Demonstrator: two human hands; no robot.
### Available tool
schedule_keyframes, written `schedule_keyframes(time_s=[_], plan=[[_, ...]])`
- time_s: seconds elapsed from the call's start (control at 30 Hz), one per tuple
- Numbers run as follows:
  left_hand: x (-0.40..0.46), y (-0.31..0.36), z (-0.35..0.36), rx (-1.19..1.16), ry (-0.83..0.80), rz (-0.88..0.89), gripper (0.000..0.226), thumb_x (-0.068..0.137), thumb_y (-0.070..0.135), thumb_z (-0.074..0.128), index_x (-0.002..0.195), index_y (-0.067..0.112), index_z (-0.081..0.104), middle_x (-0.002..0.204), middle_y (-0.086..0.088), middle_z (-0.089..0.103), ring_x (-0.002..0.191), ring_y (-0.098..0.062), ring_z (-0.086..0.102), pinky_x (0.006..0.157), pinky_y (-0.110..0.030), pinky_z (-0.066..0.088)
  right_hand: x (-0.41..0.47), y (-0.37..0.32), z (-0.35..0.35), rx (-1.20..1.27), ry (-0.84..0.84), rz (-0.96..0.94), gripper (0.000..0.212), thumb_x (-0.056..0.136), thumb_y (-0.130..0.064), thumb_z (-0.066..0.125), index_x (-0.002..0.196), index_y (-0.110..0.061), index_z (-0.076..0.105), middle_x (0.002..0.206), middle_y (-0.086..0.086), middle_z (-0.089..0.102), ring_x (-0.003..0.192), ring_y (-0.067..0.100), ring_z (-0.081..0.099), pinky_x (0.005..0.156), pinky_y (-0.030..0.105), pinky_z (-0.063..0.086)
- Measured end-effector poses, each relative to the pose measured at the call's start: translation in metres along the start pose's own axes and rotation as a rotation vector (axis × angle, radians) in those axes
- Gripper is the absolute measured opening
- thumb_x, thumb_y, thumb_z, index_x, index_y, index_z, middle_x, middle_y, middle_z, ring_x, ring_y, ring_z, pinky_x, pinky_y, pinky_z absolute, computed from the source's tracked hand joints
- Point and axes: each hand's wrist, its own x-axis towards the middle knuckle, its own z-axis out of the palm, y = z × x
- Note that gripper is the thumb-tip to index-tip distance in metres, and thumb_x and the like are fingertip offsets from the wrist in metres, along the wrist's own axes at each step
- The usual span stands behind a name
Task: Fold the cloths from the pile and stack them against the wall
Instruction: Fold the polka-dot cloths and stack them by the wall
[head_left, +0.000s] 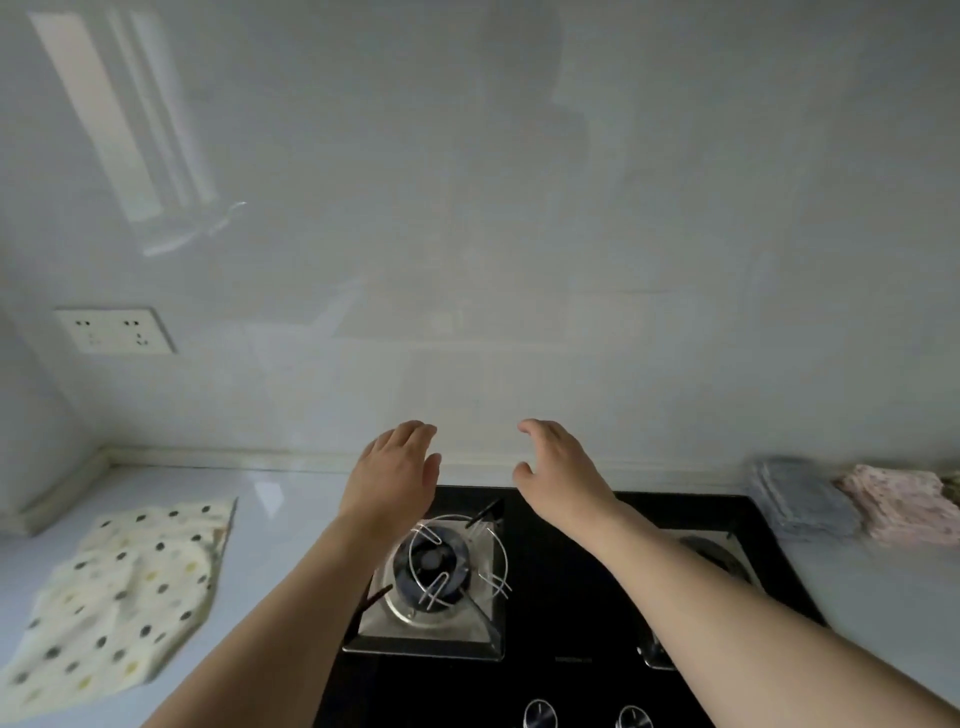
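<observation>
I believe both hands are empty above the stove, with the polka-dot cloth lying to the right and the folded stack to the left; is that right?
Not quite: the sides are swapped. In the head view the polka-dot cloth lies to the left and the folded stack to the right. Both hands, left and right, are indeed empty above the stove.

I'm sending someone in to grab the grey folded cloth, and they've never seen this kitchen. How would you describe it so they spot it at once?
Find the black gas hob set in the pale countertop. On the counter to its right, by the wall, lie folded cloths side by side. The grey folded cloth is the one nearest the hob, plain blue-grey, while the pink cloth next to it is speckled.
</observation>
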Motion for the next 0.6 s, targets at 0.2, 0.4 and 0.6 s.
schedule_keyframes(time_s=[0.2, 0.4, 0.6], plan=[[-0.008, -0.099, -0.024, -0.012, 0.032, -0.052, 0.043, 0.101, 0.029, 0.041, 0.143, 0.016, 0.043, 0.147, 0.000, 0.045, 0.134, -0.022, 0.042, 0.111, -0.034, 0.032, 0.029, -0.085, 0.058, 0.016, -0.033, -0.052, 0.052, 0.096, -0.015, 0.047, 0.147, -0.013, 0.032, 0.151, 0.003, 0.036, 0.139, 0.017, 0.033, 0.113, 0.027, 0.026], [-0.026, -0.210, -0.032, -0.039, -0.001, -0.116, 0.041, 0.101, 0.027, 0.042, 0.141, 0.016, 0.045, 0.145, 0.000, 0.046, 0.131, -0.022, 0.044, 0.108, -0.033, 0.033, 0.052, -0.164, 0.134, 0.051, -0.083, -0.061, 0.052, 0.095, -0.014, 0.047, 0.146, -0.014, 0.034, 0.149, 0.001, 0.037, 0.138, 0.017, 0.034, 0.113, 0.028, 0.027], [-0.071, -0.304, -0.040, -0.048, -0.018, -0.266, 0.040, 0.099, 0.024, 0.045, 0.139, 0.015, 0.049, 0.142, -0.001, 0.048, 0.128, -0.023, 0.047, 0.104, -0.033, 0.037, 0.066, -0.213, 0.200, 0.028, -0.205, -0.119, 0.051, 0.095, -0.016, 0.046, 0.145, -0.014, 0.036, 0.147, 0.001, 0.039, 0.136, 0.017, 0.036, 0.112, 0.028, 0.030]])
